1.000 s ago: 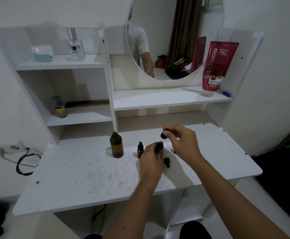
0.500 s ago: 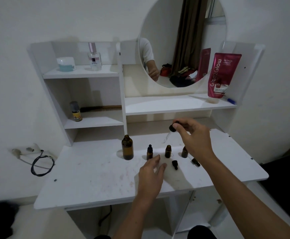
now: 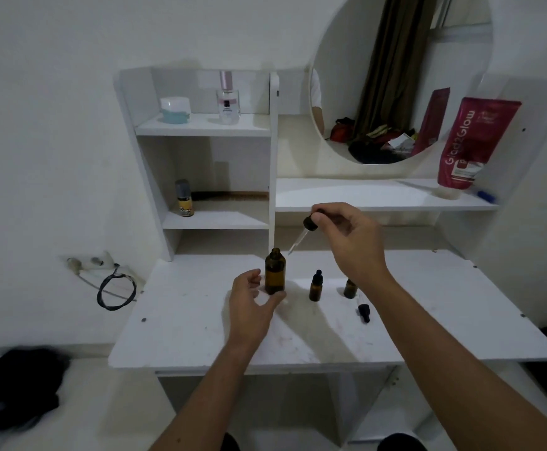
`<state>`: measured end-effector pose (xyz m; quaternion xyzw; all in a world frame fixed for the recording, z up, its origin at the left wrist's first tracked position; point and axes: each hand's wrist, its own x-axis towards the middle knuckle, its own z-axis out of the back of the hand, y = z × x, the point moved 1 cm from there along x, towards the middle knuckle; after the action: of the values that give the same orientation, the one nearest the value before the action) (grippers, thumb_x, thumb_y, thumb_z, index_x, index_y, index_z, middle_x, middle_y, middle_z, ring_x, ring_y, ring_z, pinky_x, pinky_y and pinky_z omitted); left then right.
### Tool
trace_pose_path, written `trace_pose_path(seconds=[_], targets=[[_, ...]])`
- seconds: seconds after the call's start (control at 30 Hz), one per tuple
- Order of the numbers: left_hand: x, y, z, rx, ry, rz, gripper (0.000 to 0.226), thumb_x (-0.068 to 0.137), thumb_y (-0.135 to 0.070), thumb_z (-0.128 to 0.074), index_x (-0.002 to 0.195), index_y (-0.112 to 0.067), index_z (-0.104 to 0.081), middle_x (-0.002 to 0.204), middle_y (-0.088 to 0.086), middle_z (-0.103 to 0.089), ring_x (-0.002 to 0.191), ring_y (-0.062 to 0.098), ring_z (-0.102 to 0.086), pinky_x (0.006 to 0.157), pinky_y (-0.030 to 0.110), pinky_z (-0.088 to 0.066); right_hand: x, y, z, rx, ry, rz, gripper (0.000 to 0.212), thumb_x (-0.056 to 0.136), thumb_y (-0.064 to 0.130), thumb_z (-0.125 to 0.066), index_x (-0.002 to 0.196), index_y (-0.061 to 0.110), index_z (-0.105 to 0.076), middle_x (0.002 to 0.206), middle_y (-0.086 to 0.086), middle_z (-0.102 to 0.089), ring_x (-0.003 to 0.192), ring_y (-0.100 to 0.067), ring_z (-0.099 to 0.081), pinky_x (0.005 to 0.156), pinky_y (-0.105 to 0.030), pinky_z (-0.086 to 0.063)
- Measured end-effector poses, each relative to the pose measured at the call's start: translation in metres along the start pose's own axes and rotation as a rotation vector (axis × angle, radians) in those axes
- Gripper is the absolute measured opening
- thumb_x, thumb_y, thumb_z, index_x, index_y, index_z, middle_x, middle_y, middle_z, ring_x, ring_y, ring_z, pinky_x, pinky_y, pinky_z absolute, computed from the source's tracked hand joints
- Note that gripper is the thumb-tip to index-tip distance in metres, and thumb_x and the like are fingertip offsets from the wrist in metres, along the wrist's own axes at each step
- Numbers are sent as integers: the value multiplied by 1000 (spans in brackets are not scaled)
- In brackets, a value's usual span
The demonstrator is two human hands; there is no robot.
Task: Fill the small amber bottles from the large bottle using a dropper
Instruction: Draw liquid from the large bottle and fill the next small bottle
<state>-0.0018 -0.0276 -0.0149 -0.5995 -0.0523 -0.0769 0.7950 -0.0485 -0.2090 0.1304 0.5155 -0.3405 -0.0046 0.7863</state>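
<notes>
Right hand (image 3: 351, 242): pinches dropper (image 3: 303, 234) by its bulb, tip above large bottle (image 3: 275, 271).
Left hand (image 3: 252, 304): spread, cupping that bottle's base.

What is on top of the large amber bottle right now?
Nothing: the large bottle has no cap. The dropper in the right hand hangs beside its mouth. Its contents cannot be seen.

single head-worn wide-angle view, forward and down, close over the white desk (image 3: 200, 336) and shelves (image 3: 207, 125)
</notes>
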Motion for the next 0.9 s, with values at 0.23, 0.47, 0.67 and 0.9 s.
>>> trace_pose_path(seconds=[0.23,0.47,0.67,0.9], targets=[[19,4,-9,13,30,-15,54,83,-33,-84,131,-26,-58,126,-10,-66,111,13,-63,101,37,-54,11,0,-18,46,13,-7,16,96,18,-75,111,18,-79,103,10,-79,103,-8,-74,97,-26,-57],[22,7,-10,12,9,-29,46,84,-30,-83,124,-23,-62,115,-11,-68,105,11,-64,98,35,-55,13,-12,-36,-7,80,-13,16,96,16,-74,111,15,-79,104,7,-79,101,-8,-74,98,-27,-57],[23,8,-11,38,3,-34,45,84,-31,-82,124,-23,-63,113,-13,-68,105,10,-64,97,30,-53,11,-26,-56,-111,183,-51,14,95,19,-76,109,19,-80,95,17,-75,92,3,-71,85,-6,-51],[22,9,-13,69,-7,-42,44,85,-35,-80,125,-25,-63,116,-14,-68,104,7,-64,96,28,-53,2,-46,-68,-230,226,-64,7,94,15,-76,100,16,-81,88,15,-73,83,11,-67,77,0,-47]])
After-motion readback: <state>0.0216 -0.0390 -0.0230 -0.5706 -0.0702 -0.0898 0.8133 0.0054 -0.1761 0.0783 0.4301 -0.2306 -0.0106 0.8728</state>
